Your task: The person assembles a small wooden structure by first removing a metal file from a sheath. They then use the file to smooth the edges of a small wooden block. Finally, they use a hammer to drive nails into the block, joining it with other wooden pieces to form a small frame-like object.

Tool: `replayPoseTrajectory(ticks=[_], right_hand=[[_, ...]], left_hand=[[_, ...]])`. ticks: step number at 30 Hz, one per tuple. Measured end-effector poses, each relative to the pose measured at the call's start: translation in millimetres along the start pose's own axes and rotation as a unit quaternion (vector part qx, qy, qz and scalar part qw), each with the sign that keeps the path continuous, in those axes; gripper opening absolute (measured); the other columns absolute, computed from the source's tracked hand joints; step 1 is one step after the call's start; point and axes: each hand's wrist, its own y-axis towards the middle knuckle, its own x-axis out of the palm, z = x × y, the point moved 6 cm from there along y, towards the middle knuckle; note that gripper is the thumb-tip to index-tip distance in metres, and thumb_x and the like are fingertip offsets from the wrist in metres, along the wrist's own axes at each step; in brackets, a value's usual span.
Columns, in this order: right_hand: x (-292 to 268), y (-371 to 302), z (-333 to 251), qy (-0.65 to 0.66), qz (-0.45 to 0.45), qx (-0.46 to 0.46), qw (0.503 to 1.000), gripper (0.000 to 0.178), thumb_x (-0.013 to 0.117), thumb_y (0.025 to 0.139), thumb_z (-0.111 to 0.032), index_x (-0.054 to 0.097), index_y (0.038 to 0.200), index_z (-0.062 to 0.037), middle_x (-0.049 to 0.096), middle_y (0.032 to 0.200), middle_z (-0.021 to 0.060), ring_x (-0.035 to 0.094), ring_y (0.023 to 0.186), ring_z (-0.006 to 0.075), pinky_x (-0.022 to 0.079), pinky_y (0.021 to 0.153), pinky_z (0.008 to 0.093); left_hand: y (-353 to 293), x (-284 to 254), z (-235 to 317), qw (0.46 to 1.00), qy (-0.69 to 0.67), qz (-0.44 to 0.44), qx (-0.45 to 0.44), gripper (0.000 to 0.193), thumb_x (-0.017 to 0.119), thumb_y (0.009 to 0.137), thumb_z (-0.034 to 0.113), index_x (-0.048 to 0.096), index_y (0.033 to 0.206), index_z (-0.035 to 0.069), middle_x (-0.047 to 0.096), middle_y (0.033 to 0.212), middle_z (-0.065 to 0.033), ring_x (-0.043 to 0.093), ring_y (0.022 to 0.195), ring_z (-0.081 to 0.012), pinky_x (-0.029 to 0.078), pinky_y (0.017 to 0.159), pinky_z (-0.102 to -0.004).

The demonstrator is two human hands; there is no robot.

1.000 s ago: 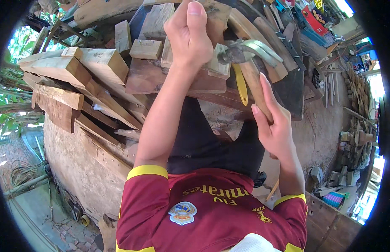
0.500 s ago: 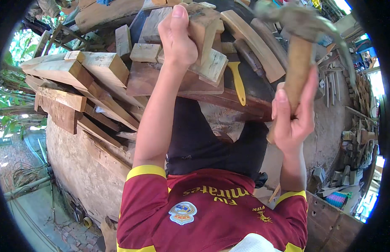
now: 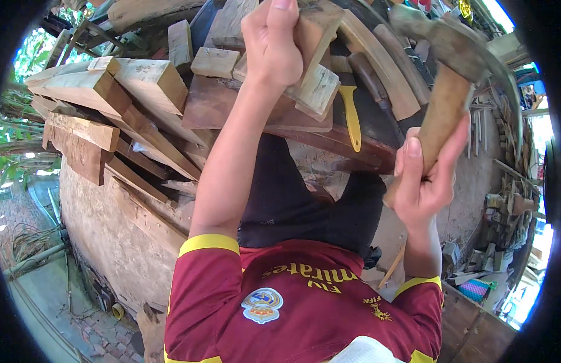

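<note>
My left hand (image 3: 273, 49) is closed around a wooden block (image 3: 320, 29) near the top middle, its thumb uppermost. Part of that block lies hidden behind the hand. Beneath it, a pale wood offcut (image 3: 317, 91) rests on a flat brown board (image 3: 211, 106). At the right, my right hand (image 3: 424, 178) wraps round the wooden handle of a hammer (image 3: 444, 112). The hammer's metal head is raised and somewhat blurred, apart from the block. Between the hands lies a brush with a yellow handle (image 3: 351, 121), beside a brown tool handle (image 3: 369, 75).
Thick wooden beams (image 3: 141, 85) are stacked at the left, close to my left forearm. Long wooden pieces (image 3: 380, 66) lie on the dark bench beyond the brush. Scrap wood (image 3: 516, 206) is heaped at the far right, near a colourful woven item (image 3: 475, 290).
The left hand and block appear farther up and right in the picture. The hammer has shifted right and slightly down, still in the right hand. The bench things have shifted slightly too.
</note>
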Motion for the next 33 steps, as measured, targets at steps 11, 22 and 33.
replayPoseTrajectory(ticks=[11,22,33], right_hand=[[9,4,-3,-0.072,-0.111,0.008,0.991,0.059,0.051,0.094,0.0,0.028,0.148,0.0012,0.057,0.118,0.0216,0.058,0.082,0.0229,0.047,0.071,0.0275],[38,-10,-5,-0.069,-0.159,-0.068,0.983,0.058,0.058,0.091,0.0,0.031,0.142,0.0112,0.058,0.123,0.029,0.066,0.095,0.0305,0.052,0.083,0.0368],[36,-20,-1,-0.04,-0.056,-0.118,0.991,0.058,0.054,0.094,-0.001,0.028,0.144,0.0075,0.061,0.114,0.0253,0.064,0.082,0.0217,0.051,0.071,0.0309]], left_hand=[[1,-2,5,1.0,-0.007,-0.017,0.024,0.058,0.029,0.1,0.037,0.063,0.107,-0.01,0.069,0.083,-0.0127,0.064,0.073,-0.0166,0.049,0.068,-0.0283],[1,-4,7,0.999,0.026,0.016,0.039,0.056,0.03,0.1,0.036,0.065,0.099,-0.007,0.066,0.08,-0.0094,0.059,0.069,-0.0126,0.045,0.064,-0.0269],[-1,-10,-3,0.999,0.041,-0.013,-0.013,0.058,0.032,0.099,0.04,0.065,0.098,-0.007,0.06,0.068,-0.0028,0.047,0.057,-0.007,0.037,0.053,-0.0245]])
